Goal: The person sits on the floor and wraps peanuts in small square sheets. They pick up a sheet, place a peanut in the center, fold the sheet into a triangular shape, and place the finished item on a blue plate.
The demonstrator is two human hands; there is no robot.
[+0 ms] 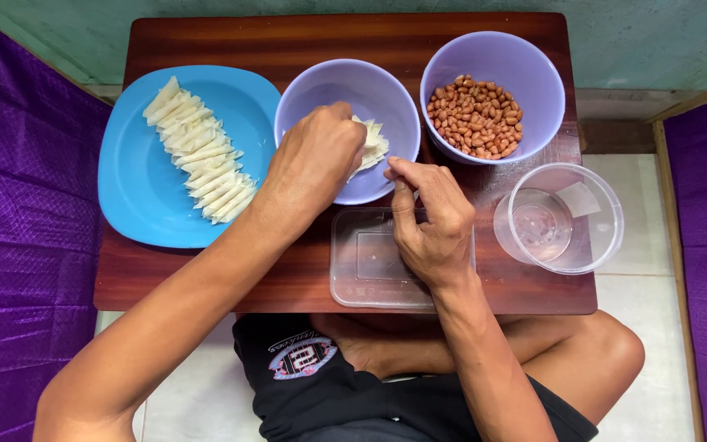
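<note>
While the left hand (314,160) reached into the middle bowl (321,90), its fingers were curled down onto the pale wrappers (372,141) lying there; whether they had pinched one could not be told, since the knuckles hid the tips. The right hand (429,219) hovered at the near rim of that bowl, above the clear tray (362,262), with thumb and forefinger drawn narrow and nothing seen between them. To do the pick well, I judged, one sheet should be peeled off the top by a corner, slowly, so that the thin stack does not lift together or tear, with the right hand steadying the rest or taking the freed edge. By count there were two lilac bowls on the table (206,278): the middle one with wrappers and another, the nut bowl (533,65), filled with peanuts (475,116), too many to number. One blue plate (132,188) sat at the left, bearing a single slanting row of folded pieces (198,151), roughly a dozen or more, overlapping too closely for an exact count. One clear tray lay at the near edge, apparently empty, and one clear cup (562,217) stood at the right, under the nut bowl, seemingly holding a little water.
</note>
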